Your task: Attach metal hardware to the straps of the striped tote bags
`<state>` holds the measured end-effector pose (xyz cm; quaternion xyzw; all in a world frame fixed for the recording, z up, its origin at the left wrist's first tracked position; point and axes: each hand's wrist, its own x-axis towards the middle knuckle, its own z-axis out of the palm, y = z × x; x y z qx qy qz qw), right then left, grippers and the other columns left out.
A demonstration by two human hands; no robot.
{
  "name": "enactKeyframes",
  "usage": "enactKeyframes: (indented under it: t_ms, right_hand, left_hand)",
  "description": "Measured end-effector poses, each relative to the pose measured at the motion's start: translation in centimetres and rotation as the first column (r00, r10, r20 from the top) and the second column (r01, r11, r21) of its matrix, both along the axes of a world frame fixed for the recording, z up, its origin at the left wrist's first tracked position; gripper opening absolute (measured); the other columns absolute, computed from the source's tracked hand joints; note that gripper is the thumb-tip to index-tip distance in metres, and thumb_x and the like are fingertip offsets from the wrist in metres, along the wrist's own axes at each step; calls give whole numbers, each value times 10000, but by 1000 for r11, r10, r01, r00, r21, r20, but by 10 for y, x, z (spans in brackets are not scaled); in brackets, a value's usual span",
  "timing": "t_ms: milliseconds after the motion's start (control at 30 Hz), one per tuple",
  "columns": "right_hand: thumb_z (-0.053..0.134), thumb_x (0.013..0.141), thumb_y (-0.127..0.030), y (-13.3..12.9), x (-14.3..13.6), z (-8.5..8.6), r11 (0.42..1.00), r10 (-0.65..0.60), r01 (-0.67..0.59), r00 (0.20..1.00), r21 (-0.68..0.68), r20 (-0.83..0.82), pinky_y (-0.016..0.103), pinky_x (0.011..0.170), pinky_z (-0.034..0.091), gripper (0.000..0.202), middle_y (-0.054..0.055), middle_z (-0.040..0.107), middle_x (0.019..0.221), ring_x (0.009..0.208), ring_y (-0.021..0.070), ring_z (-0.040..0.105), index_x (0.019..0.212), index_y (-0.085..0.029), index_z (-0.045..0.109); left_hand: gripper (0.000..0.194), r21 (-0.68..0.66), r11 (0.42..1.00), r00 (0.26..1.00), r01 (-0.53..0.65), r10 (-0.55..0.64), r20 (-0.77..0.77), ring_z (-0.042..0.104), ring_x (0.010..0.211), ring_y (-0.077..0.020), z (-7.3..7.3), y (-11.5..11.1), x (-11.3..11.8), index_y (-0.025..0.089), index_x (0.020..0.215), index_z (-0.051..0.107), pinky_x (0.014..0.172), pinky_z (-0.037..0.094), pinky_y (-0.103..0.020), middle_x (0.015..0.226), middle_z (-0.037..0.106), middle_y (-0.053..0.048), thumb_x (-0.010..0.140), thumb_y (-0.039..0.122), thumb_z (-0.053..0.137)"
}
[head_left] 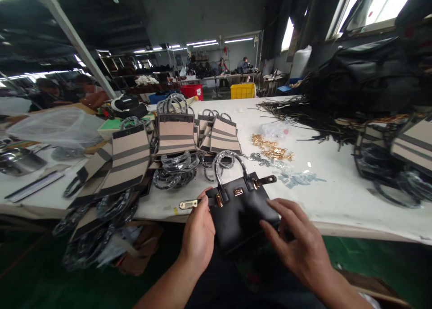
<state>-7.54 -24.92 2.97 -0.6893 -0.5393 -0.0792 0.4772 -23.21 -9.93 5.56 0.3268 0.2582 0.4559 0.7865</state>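
Note:
A small black handbag (242, 212) with gold clasps and a plastic-wrapped handle lies at the near edge of the white table (337, 192). My left hand (199, 234) grips its left side, thumb near the strap with a gold tip (188, 204). Over the bag's right side is my right hand (297, 243), fingers spread and touching its front. A second gold-tipped strap (266, 180) sticks out to the right of the handle.
Beige-and-black striped bags (130, 158) stand and lie left of centre, some spilling off the table edge. Gold fittings (272, 149) and silver pieces (297, 178) lie beyond the bag. Black straps and bags (354, 88) pile at the right. People work in the background.

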Motion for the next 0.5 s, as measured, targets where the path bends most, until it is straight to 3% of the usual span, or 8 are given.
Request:
enactKeyframes:
  t_ms: [100,200,300,367,433,500]
  right_hand:
    - [740,955,-398,5,-24,8,987,153,-153,988,-56,-1,326,719,639,585,126,623,1350,871,211,734,1492,-295,531]
    - [810,879,-475,16,-36,24,977,194,-198,979,-76,-57,381,853,652,735,156,598,1409,1075,291,727,1517,-257,518]
    - [753,903,-341,18,-27,47,984,153,-162,982,-79,-111,386,871,633,551,127,671,1310,1030,276,728,1428,-250,614]
    - [698,910,-267,9,-11,64,981,162,-180,968,-77,-190,330,741,620,492,91,733,1175,845,217,720,1399,-254,649]
    - [680,918,-258,-6,8,80,972,187,-223,930,-79,-317,273,595,569,536,61,765,1064,670,160,658,1451,-264,624]
    - [703,917,-280,-23,27,95,957,207,-274,876,-96,-436,244,519,523,624,55,778,1029,607,139,620,1525,-279,565]
  left_hand:
    - [553,2,997,996,79,-79,38,601,1345,-341,21,-17,2,217,1458,582,1161,455,-534,1361,693,-124,968,449,691]
    - [593,129,975,983,179,-181,9,533,1411,-353,39,-42,3,246,1490,550,1204,401,-534,1435,640,-126,954,436,717]
    - [615,281,924,963,261,-268,-13,458,1463,-366,45,-59,3,247,1476,560,1224,377,-520,1515,567,-130,926,454,741]
    - [546,329,892,948,310,-316,-37,450,1460,-378,43,-58,2,234,1447,577,1175,432,-539,1520,549,-145,975,499,652]
    - [466,403,881,969,248,-225,-105,480,1426,-368,38,-46,1,235,1390,603,1128,476,-534,1470,573,-144,997,484,622]
    - [464,521,849,989,81,-3,-150,506,1399,-350,34,-28,1,243,1347,614,1143,463,-508,1430,590,-124,940,436,727]
